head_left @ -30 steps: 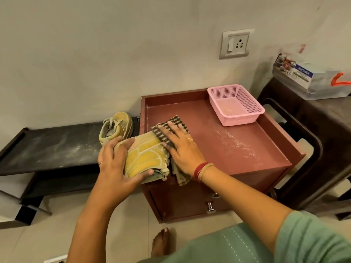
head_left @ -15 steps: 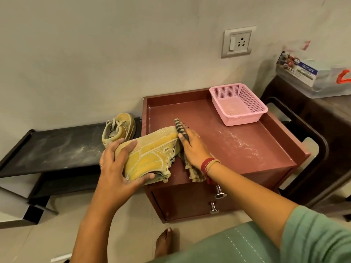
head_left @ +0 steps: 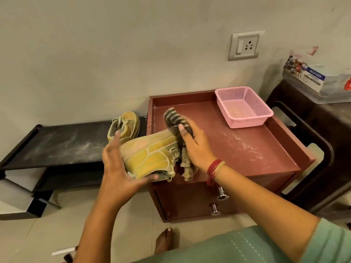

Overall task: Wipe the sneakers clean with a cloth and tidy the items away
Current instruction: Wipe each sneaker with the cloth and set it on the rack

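My left hand [head_left: 117, 168] holds a yellow sneaker [head_left: 152, 154] by its heel end, thumb under the sole, with the shoe on its side at the left edge of the red cabinet top [head_left: 247, 147]. My right hand [head_left: 195, 149] grips a striped cloth [head_left: 175, 118] and presses it against the sneaker's toe end; the cloth's frayed end hangs below the hand. The second yellow sneaker [head_left: 125, 126] stands on the low black shelf [head_left: 62, 143], behind my left hand.
A pink mesh basket [head_left: 245, 108] sits at the cabinet's back right corner. The cabinet front has two chrome knobs [head_left: 221, 193]. A dark chair [head_left: 311, 149] with a plastic box [head_left: 319, 80] stands to the right. A bare foot [head_left: 164, 242] is on the tiled floor.
The sneaker has been turned from sole-up to lying on its side. My right hand lifted off the flat cloth and now wipes along the toe end with the cloth raised.
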A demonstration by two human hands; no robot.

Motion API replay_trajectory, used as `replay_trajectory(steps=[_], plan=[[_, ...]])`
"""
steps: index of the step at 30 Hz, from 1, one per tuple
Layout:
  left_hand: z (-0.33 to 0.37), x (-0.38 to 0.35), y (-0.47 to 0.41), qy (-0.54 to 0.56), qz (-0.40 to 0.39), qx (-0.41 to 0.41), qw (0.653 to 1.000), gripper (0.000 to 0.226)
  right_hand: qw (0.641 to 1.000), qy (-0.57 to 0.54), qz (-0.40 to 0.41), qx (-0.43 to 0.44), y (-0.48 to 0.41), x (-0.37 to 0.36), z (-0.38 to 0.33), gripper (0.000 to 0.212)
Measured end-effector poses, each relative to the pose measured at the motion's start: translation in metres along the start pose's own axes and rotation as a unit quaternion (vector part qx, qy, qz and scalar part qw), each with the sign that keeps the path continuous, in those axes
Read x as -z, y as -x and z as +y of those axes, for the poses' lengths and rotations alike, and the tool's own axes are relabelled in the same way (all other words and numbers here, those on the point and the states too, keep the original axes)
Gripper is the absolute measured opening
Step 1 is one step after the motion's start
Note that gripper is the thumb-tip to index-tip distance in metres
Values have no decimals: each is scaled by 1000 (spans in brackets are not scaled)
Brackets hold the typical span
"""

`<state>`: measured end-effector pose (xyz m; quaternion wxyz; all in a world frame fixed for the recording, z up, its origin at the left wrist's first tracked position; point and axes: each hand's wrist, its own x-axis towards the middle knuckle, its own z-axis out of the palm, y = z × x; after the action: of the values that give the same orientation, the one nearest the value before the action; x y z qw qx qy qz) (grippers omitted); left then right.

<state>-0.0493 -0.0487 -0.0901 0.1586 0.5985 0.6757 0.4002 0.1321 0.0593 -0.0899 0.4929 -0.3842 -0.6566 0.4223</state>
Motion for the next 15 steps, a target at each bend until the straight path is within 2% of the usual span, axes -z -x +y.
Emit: replay_trajectory(steps=[2, 4, 7, 10, 12, 15], plan=[[3, -3, 2, 53, 23, 69, 996, 135, 998, -9, 62, -8, 2, -4, -9, 35], [5, -6, 5, 70, 47, 87, 993, 128, 997, -3, 73, 7, 7, -12, -20, 40], [13, -12, 4, 57, 79, 28, 995, 122, 991, 76, -23, 110, 18, -27, -39, 45], [26, -11, 3, 47, 92, -36, 994, 112, 950, 225, -151, 157, 29, -37, -48, 44], [30, -9, 2, 31, 95, -59, 993, 110, 942, 251, -162, 154, 29, -35, -44, 45], [31, -5, 1, 18, 80, -70, 994, 116, 950, 230, -161, 137, 29, -28, -35, 45]])
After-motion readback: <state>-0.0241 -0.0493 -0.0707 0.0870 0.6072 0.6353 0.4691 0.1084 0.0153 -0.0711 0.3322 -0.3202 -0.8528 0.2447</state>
